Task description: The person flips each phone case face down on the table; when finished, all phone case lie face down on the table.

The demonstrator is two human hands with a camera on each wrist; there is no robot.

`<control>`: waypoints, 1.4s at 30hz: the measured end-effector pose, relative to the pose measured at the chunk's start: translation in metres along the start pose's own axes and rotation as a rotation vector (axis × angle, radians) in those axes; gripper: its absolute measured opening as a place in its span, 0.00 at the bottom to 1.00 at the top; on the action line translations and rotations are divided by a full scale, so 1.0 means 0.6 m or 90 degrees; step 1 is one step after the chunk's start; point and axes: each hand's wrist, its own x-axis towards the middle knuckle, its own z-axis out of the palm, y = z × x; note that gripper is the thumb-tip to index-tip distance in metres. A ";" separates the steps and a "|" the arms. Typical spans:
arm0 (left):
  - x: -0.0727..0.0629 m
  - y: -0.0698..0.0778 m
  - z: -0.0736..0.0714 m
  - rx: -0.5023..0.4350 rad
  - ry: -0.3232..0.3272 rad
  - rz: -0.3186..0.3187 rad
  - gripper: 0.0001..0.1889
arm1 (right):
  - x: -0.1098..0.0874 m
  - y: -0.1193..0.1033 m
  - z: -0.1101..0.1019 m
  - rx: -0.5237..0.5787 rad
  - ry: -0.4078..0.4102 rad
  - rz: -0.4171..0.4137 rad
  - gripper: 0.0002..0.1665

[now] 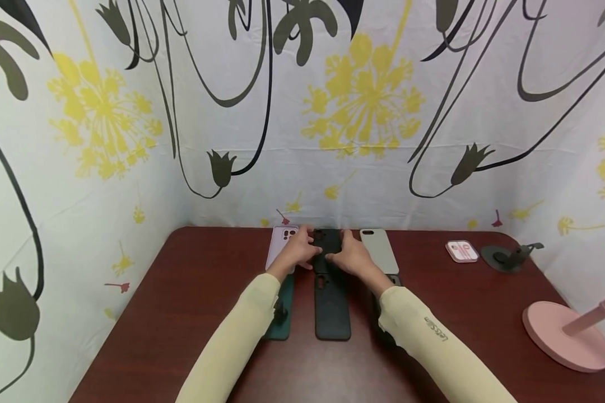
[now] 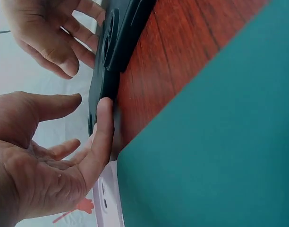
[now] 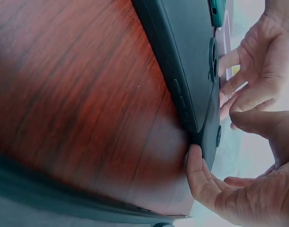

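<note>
- We log the table (image 1: 181, 313), dark red-brown wood, filling the lower half of the head view; it is backed by white cloth printed with yellow flowers and black stems.
- Lilac phone case (image 1: 281, 246): left of centre at the far edge of the table, lying flat, partly covered by our left hand.
- Teal phone case (image 1: 282, 313): just below the lilac one, lying flat, half hidden under our left sleeve.
- Left hand (image 1: 298, 251): centre of the head view, fingers straight and spread narrowly. In the left wrist view one fingertip (image 2: 105, 106) presses the left edge of the upper black case; the other fingers are relaxed and grip nothing.
- Upper black phone case (image 1: 327, 246): centre of the frame at the far edge of the table, between both hands, camera cut-out towards the wall.
- Lower black phone case (image 1: 332, 308): directly below the upper one, lying flat, touched by neither hand.
- Right hand (image 1: 352, 257): just right of centre, fingers loosely extended. In the right wrist view one fingertip (image 3: 194, 158) touches the edge of the upper black case, with no closed grip.
- Grey phone case (image 1: 379, 250): right of the right hand, lying flat.
- Pink earphone box (image 1: 462, 251): further right, well apart from the cases.
- Dark phone stand (image 1: 509, 257): beside the box.
- Pink round stand base (image 1: 559, 336): lower right of the frame.
</note>
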 end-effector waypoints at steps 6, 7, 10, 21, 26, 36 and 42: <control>0.003 0.004 0.000 0.011 0.016 0.006 0.33 | 0.003 0.009 0.004 0.011 0.000 -0.005 0.51; 0.003 0.005 0.000 0.006 0.017 0.005 0.33 | 0.003 0.010 0.005 0.012 0.000 -0.003 0.50; 0.005 0.007 -0.001 -0.023 0.024 -0.004 0.32 | 0.004 0.012 0.005 0.015 0.001 0.002 0.49; 0.015 0.003 -0.012 -0.229 0.027 -0.039 0.31 | 0.000 0.015 0.003 0.040 0.002 -0.002 0.45; 0.016 0.006 -0.014 -0.272 0.019 -0.033 0.31 | 0.001 0.014 0.004 0.067 -0.007 0.007 0.45; 0.018 0.015 -0.016 -0.295 0.022 0.000 0.29 | 0.000 0.012 0.003 0.141 -0.034 0.010 0.44; 0.020 0.024 -0.008 -0.296 0.009 0.013 0.29 | -0.002 0.011 0.002 0.198 -0.032 -0.002 0.43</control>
